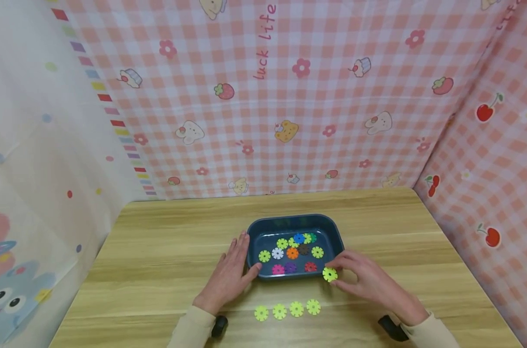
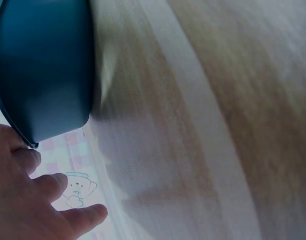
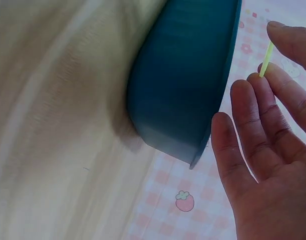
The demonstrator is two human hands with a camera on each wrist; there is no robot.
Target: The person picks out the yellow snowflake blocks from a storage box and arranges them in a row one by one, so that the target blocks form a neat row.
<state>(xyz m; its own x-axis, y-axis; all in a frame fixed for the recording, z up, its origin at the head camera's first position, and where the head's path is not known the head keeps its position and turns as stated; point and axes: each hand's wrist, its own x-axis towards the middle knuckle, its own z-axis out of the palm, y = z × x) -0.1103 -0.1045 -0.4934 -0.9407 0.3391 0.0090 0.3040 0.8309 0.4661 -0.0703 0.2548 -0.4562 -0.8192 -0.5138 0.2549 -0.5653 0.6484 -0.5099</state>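
Note:
My right hand (image 1: pixel 363 278) pinches a yellow-green notched plastic disc (image 1: pixel 330 274) between thumb and fingers, at the front right corner of the dark blue tray (image 1: pixel 285 276). In the right wrist view the pinched disc (image 3: pixel 265 60) shows edge-on as a thin strip. My left hand (image 1: pixel 228 275) rests against the tray's left side, its fingers straight and its thumb at the front left corner. Inside the tray lie several loose discs, among them an orange disc (image 1: pixel 292 253), a white disc (image 1: pixel 277 253) and a blue disc (image 1: pixel 299 238).
Several yellow-green discs lie in a row on the wooden table in front of the tray, the leftmost disc (image 1: pixel 261 313) nearest my left wrist. A pink checked cloth (image 1: pixel 263 145) hangs behind the table (image 1: pixel 168 251), and more cloth stands at both sides.

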